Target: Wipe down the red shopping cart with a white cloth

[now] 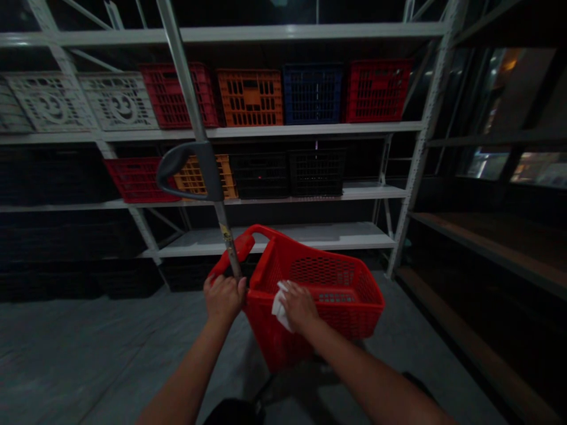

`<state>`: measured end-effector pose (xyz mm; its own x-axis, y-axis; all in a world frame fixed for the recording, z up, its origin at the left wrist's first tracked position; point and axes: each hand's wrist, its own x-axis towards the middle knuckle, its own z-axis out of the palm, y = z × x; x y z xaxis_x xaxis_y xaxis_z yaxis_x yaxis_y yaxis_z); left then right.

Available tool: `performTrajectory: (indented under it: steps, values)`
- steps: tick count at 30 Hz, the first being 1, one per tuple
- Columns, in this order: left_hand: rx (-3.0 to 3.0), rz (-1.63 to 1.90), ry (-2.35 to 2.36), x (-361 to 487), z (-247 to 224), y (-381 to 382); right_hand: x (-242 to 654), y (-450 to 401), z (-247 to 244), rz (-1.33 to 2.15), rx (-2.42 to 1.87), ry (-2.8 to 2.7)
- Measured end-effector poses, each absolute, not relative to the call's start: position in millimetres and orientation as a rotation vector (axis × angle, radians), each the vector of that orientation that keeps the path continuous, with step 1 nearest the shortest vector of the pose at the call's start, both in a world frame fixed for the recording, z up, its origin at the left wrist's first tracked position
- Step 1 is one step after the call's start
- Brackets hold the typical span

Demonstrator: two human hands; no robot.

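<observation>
A red plastic shopping cart [328, 268] with mesh sides stands in front of me on the floor. My left hand [224, 298] is closed on the cart's red handle, by the foot of a metal pole [179, 65] that slants up and carries a grey loop grip [190, 171]. My right hand [299, 304] holds a crumpled white cloth [280, 308] against the near rim of the basket, with its fingers closed over it. Whether the pole is fixed to the cart, I cannot tell.
Behind the cart stands a white metal rack [287, 133] with white, red, orange, blue and black crates. Another shelf unit [478, 236] runs along the right side. Grey concrete floor [110, 342] shows at the left.
</observation>
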<state>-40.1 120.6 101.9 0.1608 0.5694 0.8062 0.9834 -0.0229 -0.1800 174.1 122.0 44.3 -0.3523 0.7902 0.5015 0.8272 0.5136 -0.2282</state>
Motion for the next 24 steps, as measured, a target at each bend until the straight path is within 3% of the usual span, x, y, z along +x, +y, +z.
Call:
performTrajectory:
  steps: [6, 12, 15, 24]
  values:
    - [-1.675, -0.699, -1.51, -39.0, 102.2, 123.7, 186.2, 119.4, 41.3, -0.042, -1.569, -2.14]
    - [-1.66, -0.712, -1.485, -40.9, 100.9, 122.8, 91.5, 125.5, 67.1, -0.044, -1.31, -2.128]
    - [-1.664, -0.71, -1.476, -43.3, 99.8, 123.9, 87.5, 125.2, 60.9, -0.134, -1.191, -2.147]
    - [-1.703, -0.699, -1.463, -47.5, 104.4, 130.4, 285.8, 111.4, -6.0, -0.333, -1.478, -2.157]
